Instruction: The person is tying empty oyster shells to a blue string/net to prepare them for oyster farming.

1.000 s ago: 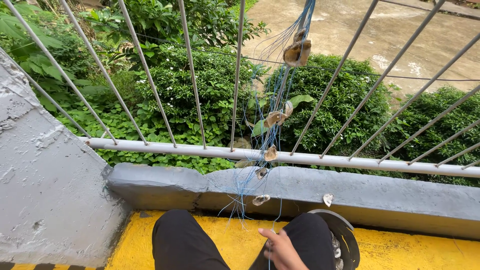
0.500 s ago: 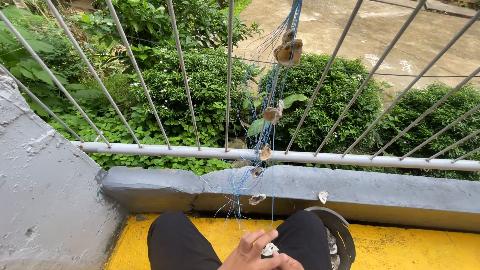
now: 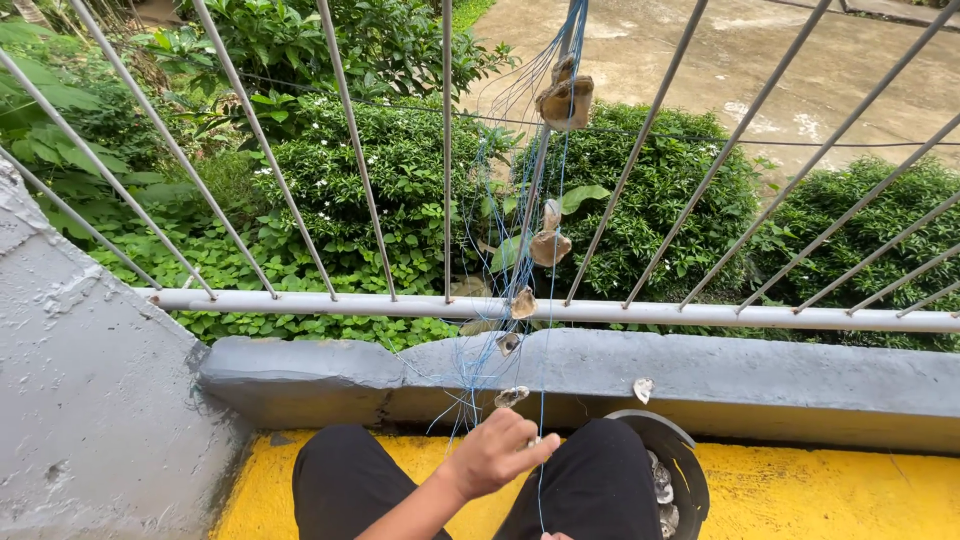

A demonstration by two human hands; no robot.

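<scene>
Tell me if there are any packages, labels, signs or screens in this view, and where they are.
None in view: only a dark round bucket of shells by the person's knee, shells strung on blue line tied to the white railing, and the left hand on the line.

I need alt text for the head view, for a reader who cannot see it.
A hand pinches blue threads strung with shells that hang from a white railing. Below are the person's knees, a bucket of shells and a yellow floor.
</scene>
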